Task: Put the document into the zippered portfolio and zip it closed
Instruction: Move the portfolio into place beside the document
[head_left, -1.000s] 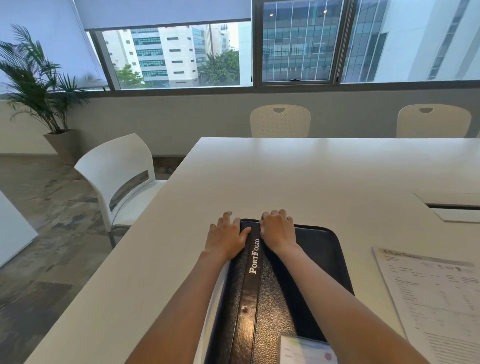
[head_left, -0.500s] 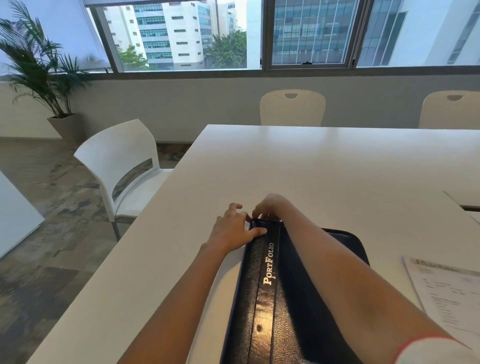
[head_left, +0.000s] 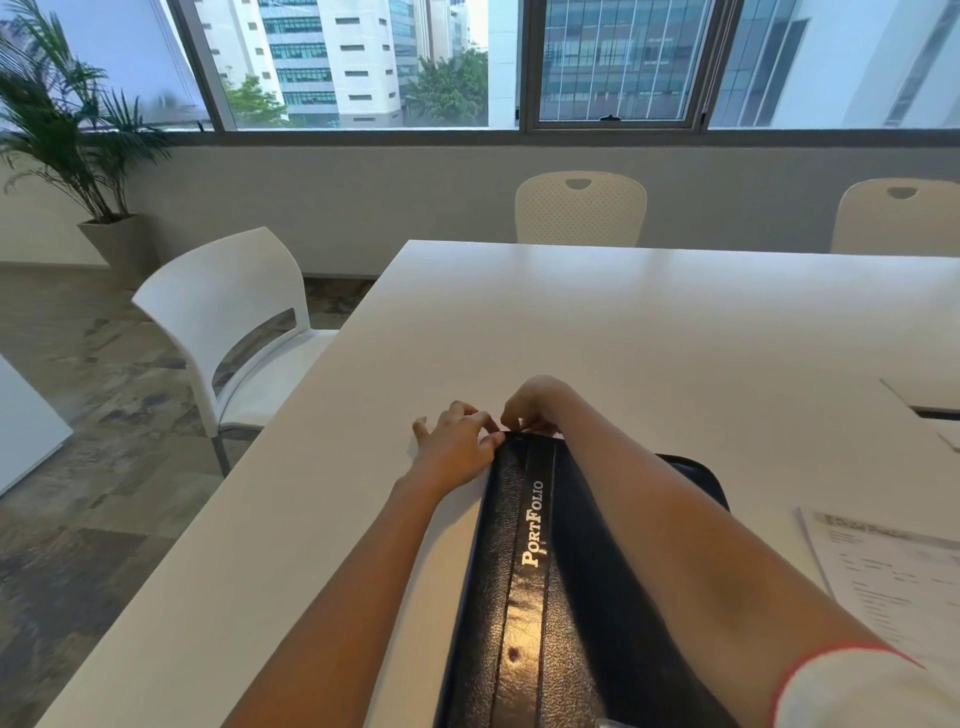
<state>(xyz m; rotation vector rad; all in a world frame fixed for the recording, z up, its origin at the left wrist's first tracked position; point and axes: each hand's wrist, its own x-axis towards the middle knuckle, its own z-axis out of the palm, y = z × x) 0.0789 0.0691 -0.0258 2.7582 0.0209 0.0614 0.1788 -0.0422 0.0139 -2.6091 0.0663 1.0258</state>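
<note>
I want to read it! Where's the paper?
The paper lies on the white table at the right edge of the head view, beside the black portfolio.

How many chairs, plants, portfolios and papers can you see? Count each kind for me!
Chairs: 3
Plants: 1
Portfolios: 1
Papers: 1
Total: 6

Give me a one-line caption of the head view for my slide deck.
Both hands, left and right, work the far edge of a closed portfolio; the document waits alongside.
</note>
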